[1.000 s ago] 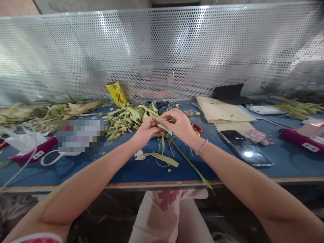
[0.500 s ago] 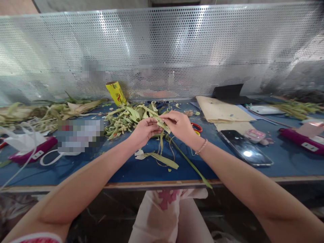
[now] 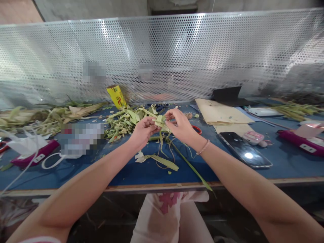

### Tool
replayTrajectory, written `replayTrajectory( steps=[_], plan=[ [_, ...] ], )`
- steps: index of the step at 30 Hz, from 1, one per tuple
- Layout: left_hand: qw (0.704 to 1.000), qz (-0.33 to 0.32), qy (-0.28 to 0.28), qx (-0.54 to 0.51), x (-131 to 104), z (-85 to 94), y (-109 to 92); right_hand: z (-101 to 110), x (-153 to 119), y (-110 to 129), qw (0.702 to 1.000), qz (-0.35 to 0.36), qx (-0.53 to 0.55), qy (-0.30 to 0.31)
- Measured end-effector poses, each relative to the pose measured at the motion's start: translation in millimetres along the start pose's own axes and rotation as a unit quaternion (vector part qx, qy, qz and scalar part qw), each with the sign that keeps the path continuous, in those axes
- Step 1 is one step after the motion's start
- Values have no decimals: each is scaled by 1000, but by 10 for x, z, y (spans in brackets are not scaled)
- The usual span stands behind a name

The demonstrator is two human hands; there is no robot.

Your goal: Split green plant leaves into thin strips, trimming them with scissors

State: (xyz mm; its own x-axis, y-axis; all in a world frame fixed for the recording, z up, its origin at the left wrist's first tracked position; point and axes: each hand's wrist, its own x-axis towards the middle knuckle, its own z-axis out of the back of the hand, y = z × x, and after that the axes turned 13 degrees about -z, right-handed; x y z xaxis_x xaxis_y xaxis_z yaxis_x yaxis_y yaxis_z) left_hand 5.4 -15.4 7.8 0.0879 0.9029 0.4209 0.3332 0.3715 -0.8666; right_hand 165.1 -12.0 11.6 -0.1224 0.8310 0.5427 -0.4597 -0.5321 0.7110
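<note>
Between my two hands, above the blue table, is a small pale green piece of folded leaf strips (image 3: 160, 120). My left hand (image 3: 144, 130) pinches its left side between thumb and fingers. The curled fingers of my right hand (image 3: 179, 125) grip its right side; their tips are partly hidden. Loose strips hang beneath it. Below lie a flat cut leaf strip (image 3: 164, 162) and a long green stalk (image 3: 191, 165) that reaches past the table's front edge. A heap of cut leaves and stems (image 3: 121, 123) sits just behind my left hand.
Red-handled scissors (image 3: 196, 129) lie partly hidden behind my right wrist. To the right are a phone (image 3: 244, 150), a pink case (image 3: 253, 135) and brown paper (image 3: 224, 111). A yellow tube (image 3: 116, 97) leans by the perforated metal screen (image 3: 162, 50). Purple power strips (image 3: 37, 153) lie at both sides.
My right hand's fingers have shifted from over the top of the folded piece to its right side, leaving more of it showing. The view has tilted slightly upward.
</note>
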Motion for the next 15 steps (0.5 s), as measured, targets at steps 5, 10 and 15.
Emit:
replayTrajectory(
  steps=[5, 10, 15],
  plan=[
    [1000, -25, -12, -10, 15, 19, 27, -68, 5, -4, 994, -50, 25, 95],
    [999, -30, -7, -21, 22, 41, 42, -68, 30, -16, 988, -66, 87, 106],
    [999, -30, -25, -31, 19, 19, 9, -46, 65, -81, 959, -95, 223, 149]
  ],
)
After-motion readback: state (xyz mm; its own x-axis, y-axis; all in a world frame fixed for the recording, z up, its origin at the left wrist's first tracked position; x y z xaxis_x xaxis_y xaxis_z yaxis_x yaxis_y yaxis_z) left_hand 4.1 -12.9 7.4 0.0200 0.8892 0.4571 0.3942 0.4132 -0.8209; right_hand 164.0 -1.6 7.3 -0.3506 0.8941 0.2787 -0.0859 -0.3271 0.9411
